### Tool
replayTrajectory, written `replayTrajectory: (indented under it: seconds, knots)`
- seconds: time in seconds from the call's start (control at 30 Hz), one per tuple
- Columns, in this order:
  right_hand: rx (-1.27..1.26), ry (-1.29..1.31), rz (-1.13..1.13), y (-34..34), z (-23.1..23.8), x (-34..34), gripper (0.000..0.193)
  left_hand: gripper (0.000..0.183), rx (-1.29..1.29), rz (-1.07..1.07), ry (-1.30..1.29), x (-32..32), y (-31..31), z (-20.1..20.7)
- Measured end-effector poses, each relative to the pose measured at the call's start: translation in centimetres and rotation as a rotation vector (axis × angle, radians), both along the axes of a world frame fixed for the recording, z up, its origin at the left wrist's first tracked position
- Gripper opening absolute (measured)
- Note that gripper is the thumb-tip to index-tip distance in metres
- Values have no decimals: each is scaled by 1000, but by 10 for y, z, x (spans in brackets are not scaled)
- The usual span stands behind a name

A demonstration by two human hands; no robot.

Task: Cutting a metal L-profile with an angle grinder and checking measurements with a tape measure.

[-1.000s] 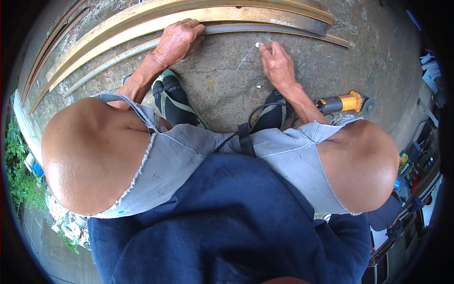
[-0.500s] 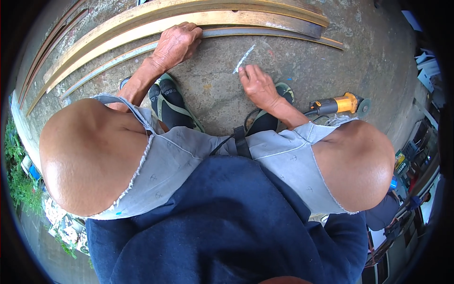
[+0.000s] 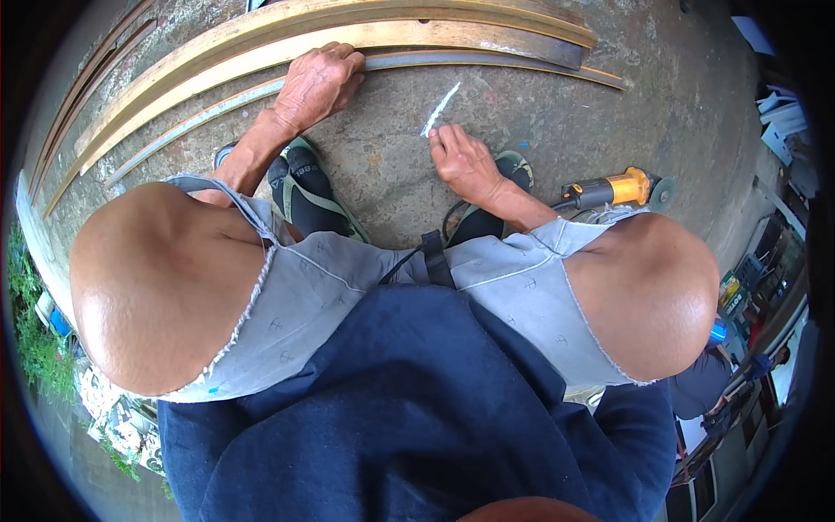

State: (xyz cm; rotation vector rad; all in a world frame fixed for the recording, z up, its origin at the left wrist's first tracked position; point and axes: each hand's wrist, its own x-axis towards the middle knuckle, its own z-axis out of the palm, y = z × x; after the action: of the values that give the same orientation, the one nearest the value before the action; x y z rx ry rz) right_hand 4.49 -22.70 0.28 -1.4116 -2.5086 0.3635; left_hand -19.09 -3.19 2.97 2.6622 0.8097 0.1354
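My left hand [image 3: 320, 84] lies over a thin grey metal bar [image 3: 487, 58] on the concrete, its fingers curled round it beside a longer pale bar [image 3: 391, 35]. My right hand [image 3: 467, 163] is closed in a pinch just above the floor, in front of my right shoe [image 3: 515, 170]. Its fingertips are at the near end of a white chalk-like streak [image 3: 442, 108] on the concrete. Whatever the pinch holds is hidden by the fingers.
A yellow and black angle grinder [image 3: 619, 188] lies by my right knee, its cord running toward my right foot. Rusty brown bars [image 3: 87, 87] lie at the far left. A person in dark clothes [image 3: 700, 383] and stacked goods are at the right edge; green plants [image 3: 39, 322] at the left.
The view has shifted slightly, so the scene sits a little further left. My right fingertips have moved slightly nearer to me along the streak. My left hand stays on the bar.
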Motion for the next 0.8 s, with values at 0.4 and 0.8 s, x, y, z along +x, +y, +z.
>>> replayTrajectory:
  seconds: [0.4, 0.8]
  knots:
    - [-244, 390, -244, 26, 3, 26, 20, 13, 42, 6, -184, 12, -3, 11]
    - [-1097, 1468, -511, 77, 72, 41, 28, 36, -1239, 267, -543, 41, -29, 44]
